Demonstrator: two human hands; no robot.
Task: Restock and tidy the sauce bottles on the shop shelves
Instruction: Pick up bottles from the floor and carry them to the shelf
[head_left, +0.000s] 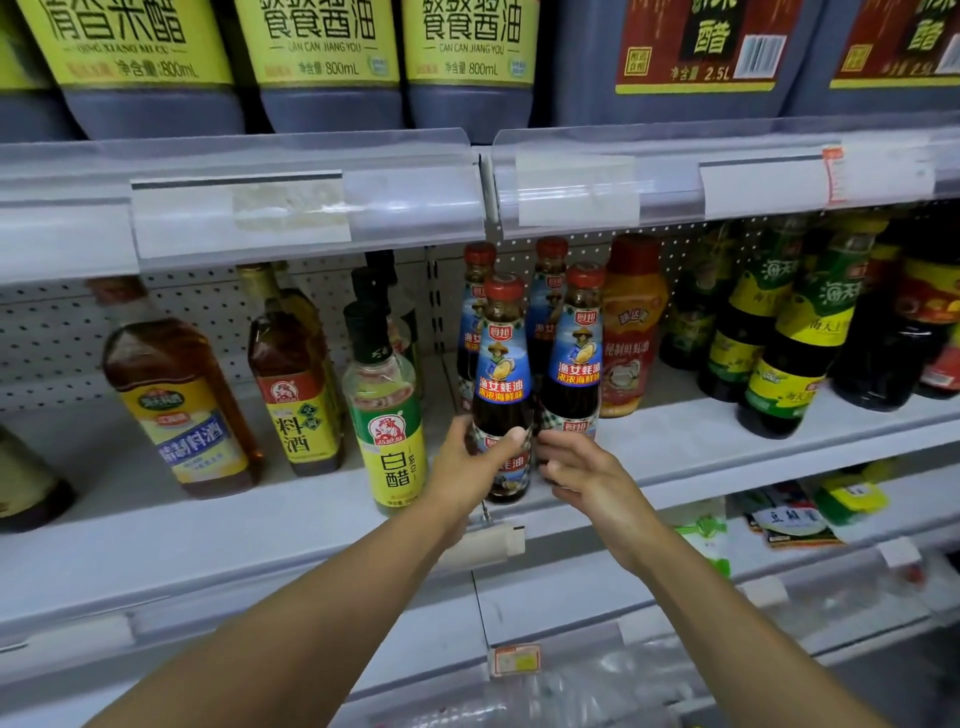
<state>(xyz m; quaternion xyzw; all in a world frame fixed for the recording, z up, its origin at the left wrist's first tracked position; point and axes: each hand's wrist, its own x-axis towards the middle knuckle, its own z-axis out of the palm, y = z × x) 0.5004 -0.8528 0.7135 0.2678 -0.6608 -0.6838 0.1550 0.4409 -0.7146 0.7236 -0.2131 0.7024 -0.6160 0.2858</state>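
Middle shelf (675, 447), white metal, pegboard back. Left hand (470, 467) grips the lower body of the front dark oyster-sauce bottle with red cap and blue label (503, 384); thumb curled across its front, other fingers wrapped round the far side, out of sight. This bottle stands upright at the shelf's front edge, right at the seam between two shelf sections.

Right hand (582, 470) is just beside it, at the base of a second identical red-capped bottle (576, 358). Its fingers (553, 449) are loosely spread and slightly bent, tips at the bottle's foot; whether they press or only touch, cannot tell. Two more matching bottles (548, 291) stand behind the front pair.

Left of the group: clear white-vinegar bottle with green and yellow label (387, 415), close to the left hand; further left, a brown cooking-wine bottle with yellow label (298, 395) and a larger amber bottle with blue and yellow label (182, 410).

Right of the group: orange squeeze bottle with red cap (631, 332), then dark soy bottles with green and yellow labels (789, 353).

Upper shelf: large dark jugs with yellow labels (322, 57). Clear plastic price strip (311, 208) below them.
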